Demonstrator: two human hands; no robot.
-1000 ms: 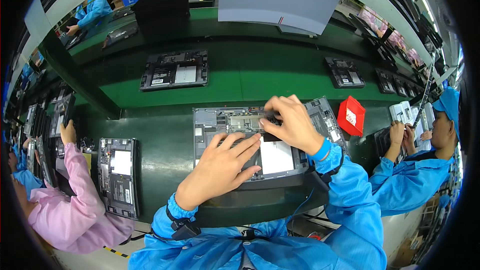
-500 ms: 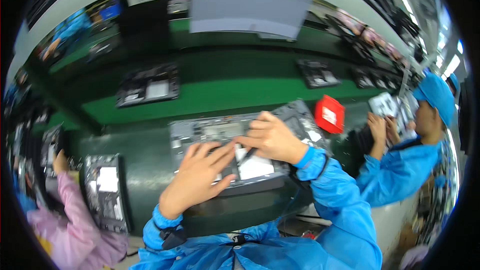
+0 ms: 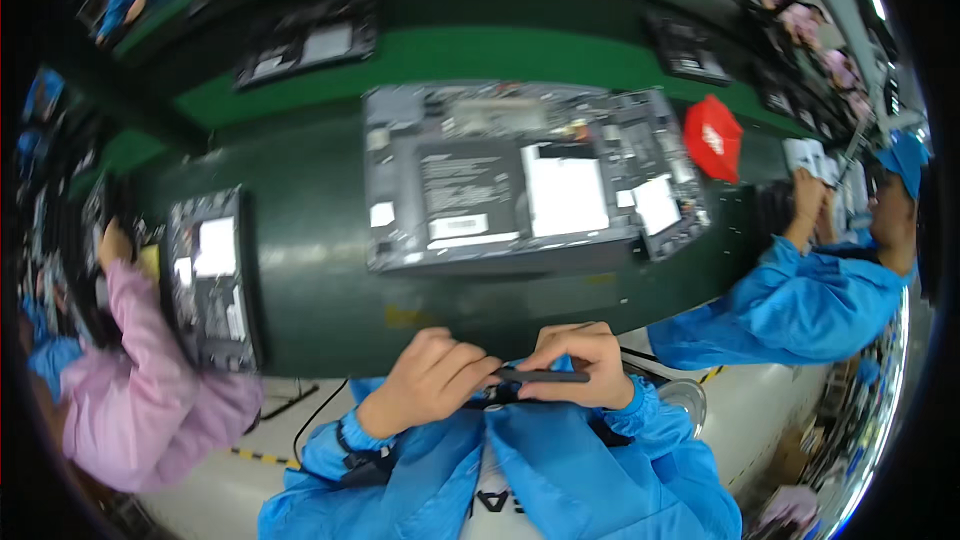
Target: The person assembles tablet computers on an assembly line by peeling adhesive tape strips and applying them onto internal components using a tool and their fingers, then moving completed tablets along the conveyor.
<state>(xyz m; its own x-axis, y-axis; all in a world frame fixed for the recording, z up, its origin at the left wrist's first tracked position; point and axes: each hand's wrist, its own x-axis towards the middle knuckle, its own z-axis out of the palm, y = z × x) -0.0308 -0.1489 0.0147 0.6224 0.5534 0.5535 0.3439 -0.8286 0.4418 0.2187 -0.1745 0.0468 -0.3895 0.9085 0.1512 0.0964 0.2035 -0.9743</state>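
Note:
In front of my chest, off the near edge of the bench, I hold a slim black stick-like tool level. My right hand is closed round its middle. The fingers of my left hand are bent and pinch at its left end. Beyond my hands an opened laptop base lies on the bench, with a black battery and a white rectangular panel in it. A second opened laptop unit overlaps its right side at a slant. Neither hand touches the laptops.
A red box stands right of the laptops. More opened laptop units lie on the left and on the green strip at the back. A co-worker in pink works at left, another in blue at right.
Both hands have left the laptop and come back toward my chest, with the black tool between them. The view has tilted down, and the laptop's inside is now uncovered.

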